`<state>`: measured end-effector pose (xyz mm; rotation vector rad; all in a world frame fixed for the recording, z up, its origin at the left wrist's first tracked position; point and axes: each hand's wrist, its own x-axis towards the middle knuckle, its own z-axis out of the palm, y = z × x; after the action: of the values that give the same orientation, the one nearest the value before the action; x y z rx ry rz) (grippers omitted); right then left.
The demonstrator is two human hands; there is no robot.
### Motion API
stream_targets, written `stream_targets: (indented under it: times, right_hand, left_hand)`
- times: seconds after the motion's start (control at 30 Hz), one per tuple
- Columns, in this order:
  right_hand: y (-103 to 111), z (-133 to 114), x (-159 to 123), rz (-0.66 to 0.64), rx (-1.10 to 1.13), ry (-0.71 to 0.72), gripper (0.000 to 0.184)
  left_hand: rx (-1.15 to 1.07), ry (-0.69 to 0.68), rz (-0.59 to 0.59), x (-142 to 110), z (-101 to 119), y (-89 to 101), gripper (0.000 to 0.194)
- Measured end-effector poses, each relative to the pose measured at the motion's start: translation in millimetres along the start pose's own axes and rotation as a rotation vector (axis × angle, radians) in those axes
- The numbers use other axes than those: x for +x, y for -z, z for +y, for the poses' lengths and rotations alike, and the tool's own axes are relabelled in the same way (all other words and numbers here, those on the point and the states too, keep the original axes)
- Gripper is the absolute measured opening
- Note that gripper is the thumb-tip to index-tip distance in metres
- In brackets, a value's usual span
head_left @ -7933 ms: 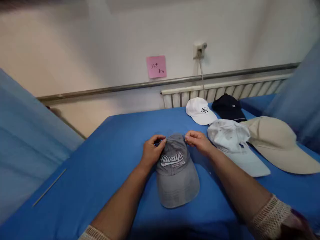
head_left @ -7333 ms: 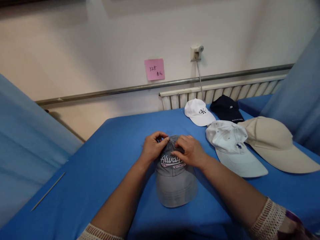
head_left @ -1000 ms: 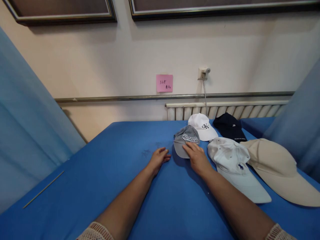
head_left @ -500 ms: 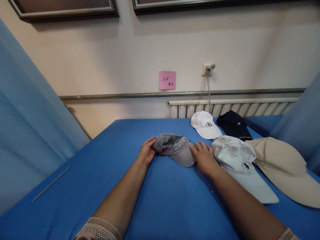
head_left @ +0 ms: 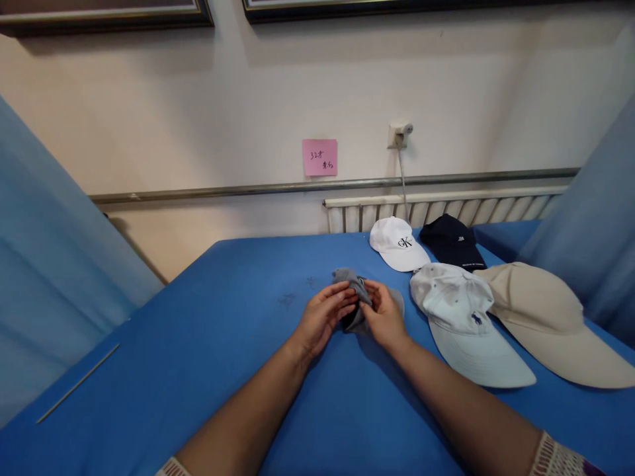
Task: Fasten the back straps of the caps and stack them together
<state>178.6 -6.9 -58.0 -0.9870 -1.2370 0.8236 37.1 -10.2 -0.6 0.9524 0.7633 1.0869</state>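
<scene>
A grey baseball cap (head_left: 346,275) is gathered between my two hands over the middle of the blue sheet. My left hand (head_left: 325,316) pinches its cloth from the left, fingers pressed together. From the right, my right hand (head_left: 384,316) grips the cap's edge with the thumb towards me. Part of the brim shows beyond the right hand, and most of the lettering is covered. Just right of my hands lies a pale blue cap (head_left: 454,297) with a small dark horse-rider logo. Behind it sits a white cap (head_left: 394,239) with black letters.
A navy cap (head_left: 449,239) and a large beige cap (head_left: 540,301) lie at the right. A thin stick (head_left: 78,383) rests near the left edge of the blue sheet (head_left: 198,317). Blue curtains (head_left: 44,264) hang at both sides. A radiator (head_left: 441,206) stands behind.
The grey cap was spread with its lettering showing; now it is bunched and turned. Both hands have come close together on it. Dark marks on the sheet are uncovered. The view has shifted slightly.
</scene>
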Motion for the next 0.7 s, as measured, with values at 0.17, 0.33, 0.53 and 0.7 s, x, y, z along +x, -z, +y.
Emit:
stream_targets:
  times: [0.17,0.33,0.53,0.7]
  right_hand:
    - [10.9,-2.0,8.1,-0.067,0.467,-0.269,0.037]
    - [13.6,-10.7,4.2,-0.137,0.504,-0.368,0.028]
    - [16.3,-14.2,4.5,-0.139,0.486,-0.349,0.027]
    - [19.8,-12.9,6.1,-0.103,0.419,-0.314,0.026]
  left_hand:
    - [0.497,-0.299,0.105,5.0,-8.7,7.1,0.023]
    - [1.06,-0.75,0.024,-1.4,-3.0,9.5,0.021]
    - [1.232,-0.819,-0.084,0.7,0.3,13.2,0.023]
    - [1.268,-0.782,-0.154,1.9,-3.1,16.9,0.023]
